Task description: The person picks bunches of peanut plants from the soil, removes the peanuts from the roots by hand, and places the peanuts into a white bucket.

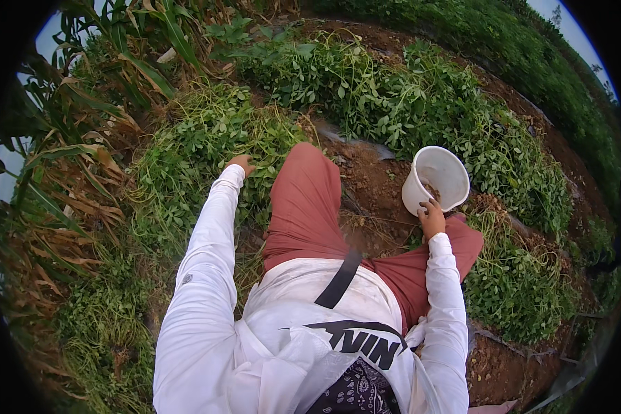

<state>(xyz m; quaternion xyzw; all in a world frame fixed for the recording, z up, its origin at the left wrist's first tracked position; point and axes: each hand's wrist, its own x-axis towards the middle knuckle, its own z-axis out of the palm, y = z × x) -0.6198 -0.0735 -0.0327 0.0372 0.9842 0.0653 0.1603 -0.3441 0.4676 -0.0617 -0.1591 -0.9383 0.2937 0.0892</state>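
My left hand reaches out over a heap of uprooted leafy plants, which look like peanut plants. Its fingers are partly among the leaves, and whether they grip a stem does not show. On the other side, my right hand is at the near rim of a white plastic bucket, with its fingers on the rim. The bucket tilts towards me beside my right leg, and a little brown matter shows inside it.
Dry and green corn stalks stand along the left. More pulled plants lie in a row ahead, and another bunch lies at the right. Reddish-brown soil with bits of plastic film shows between them.
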